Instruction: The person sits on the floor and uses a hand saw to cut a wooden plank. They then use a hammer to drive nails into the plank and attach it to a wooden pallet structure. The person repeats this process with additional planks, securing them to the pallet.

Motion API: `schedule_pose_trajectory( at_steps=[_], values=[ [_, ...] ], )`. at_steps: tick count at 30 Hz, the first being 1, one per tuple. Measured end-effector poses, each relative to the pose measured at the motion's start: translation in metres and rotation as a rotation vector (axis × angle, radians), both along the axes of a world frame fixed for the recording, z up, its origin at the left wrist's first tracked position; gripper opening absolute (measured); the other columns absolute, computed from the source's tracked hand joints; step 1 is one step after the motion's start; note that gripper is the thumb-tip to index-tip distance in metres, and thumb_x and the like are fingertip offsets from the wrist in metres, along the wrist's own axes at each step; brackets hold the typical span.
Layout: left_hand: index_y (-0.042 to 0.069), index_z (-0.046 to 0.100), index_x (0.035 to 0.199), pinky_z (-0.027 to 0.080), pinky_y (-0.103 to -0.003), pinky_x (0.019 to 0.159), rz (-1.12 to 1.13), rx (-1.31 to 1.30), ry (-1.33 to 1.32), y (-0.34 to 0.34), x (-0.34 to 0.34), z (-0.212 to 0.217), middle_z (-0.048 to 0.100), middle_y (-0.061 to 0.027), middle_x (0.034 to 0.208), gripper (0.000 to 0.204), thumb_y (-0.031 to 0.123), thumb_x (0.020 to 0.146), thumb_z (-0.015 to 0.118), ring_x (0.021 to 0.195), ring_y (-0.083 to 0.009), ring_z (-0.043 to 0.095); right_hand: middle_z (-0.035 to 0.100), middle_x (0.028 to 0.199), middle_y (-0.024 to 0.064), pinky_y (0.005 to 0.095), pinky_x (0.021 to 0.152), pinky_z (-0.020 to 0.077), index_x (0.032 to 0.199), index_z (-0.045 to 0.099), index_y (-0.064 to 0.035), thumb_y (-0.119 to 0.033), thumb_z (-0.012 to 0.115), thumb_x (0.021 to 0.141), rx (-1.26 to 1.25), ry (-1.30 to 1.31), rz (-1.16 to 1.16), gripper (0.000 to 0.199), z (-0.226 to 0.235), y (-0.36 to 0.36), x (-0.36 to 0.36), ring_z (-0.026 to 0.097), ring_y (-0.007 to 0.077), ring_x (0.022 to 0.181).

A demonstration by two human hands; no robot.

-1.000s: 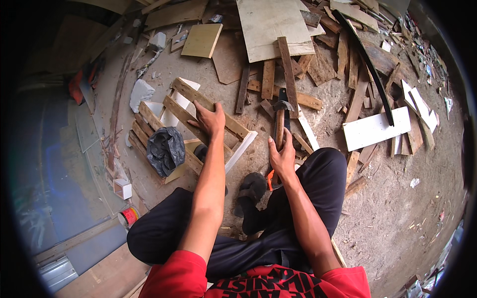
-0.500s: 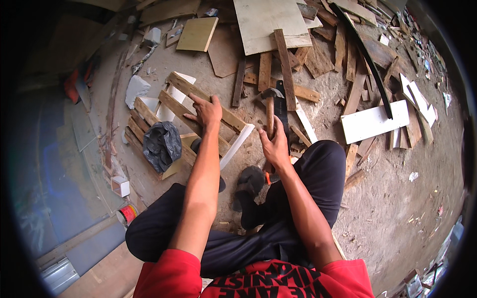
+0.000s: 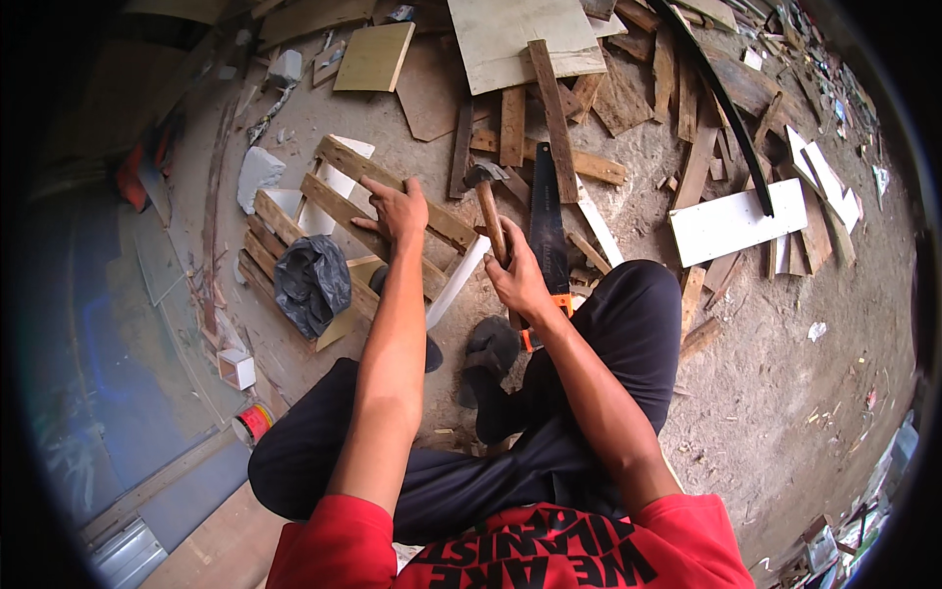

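Note:
A frame of rough wooden slats (image 3: 337, 199) with white end pieces lies on the ground at the left. My left hand (image 3: 397, 209) rests on its slats, fingers spread and stretched out. Beside the frame's right end, my right hand (image 3: 520, 275) is closed round the wooden handle of a hammer (image 3: 489, 208). The hammer's metal head points up and away from me, apart from the frame. Just right of it lies a handsaw (image 3: 549, 216) with a black blade and an orange handle, partly hidden by my right hand and forearm.
A black plastic bag (image 3: 312, 287) sits on the frame's near left part. Loose planks and a large pale board (image 3: 525, 44) cover the far ground. White panels (image 3: 736, 224) lie at the right. Near my left knee stand a red tin (image 3: 253, 423) and a small white box (image 3: 236, 369).
My right hand has moved left with the hammer, whose head now tilts toward the frame. More of the handsaw shows. My left hand stays on the slats.

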State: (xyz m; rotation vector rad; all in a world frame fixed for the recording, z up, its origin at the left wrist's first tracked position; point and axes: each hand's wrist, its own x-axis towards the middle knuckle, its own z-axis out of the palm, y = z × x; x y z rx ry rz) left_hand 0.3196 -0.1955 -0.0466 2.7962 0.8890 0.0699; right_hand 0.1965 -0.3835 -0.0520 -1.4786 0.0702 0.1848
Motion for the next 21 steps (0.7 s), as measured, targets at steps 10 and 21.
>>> schedule_pose_trajectory(
  at_steps=[10, 21],
  values=[
    [-0.003, 0.004, 0.152, -0.007, -0.06, 0.118, 0.02, -0.018, -0.048, -0.0042, -0.0006, 0.0068, 0.058, -0.0319, 0.123, 0.094, 0.045, 0.088, 0.054, 0.118, -0.0426, 0.058, 0.057, 0.126, 0.0238, 0.0398, 0.104, 0.0408, 0.142, 0.037, -0.001, -0.005, 0.062, 0.084, 0.081, 0.022, -0.003, 0.064, -0.0052, -0.0003, 0.0022, 0.055, 0.0344, 0.122],
    [-0.003, 0.01, 0.152, -0.002, -0.059, 0.119, 0.028, -0.004, -0.062, -0.0046, -0.0019, 0.0065, 0.061, -0.0304, 0.121, 0.093, 0.046, 0.088, 0.057, 0.118, -0.042, 0.059, 0.055, 0.128, 0.0177, 0.0332, 0.102, 0.0401, 0.143, 0.036, 0.0003, -0.002, 0.06, 0.086, 0.081, 0.054, 0.03, 0.062, 0.0012, -0.0048, 0.0033, 0.053, 0.0244, 0.12]
  ],
)
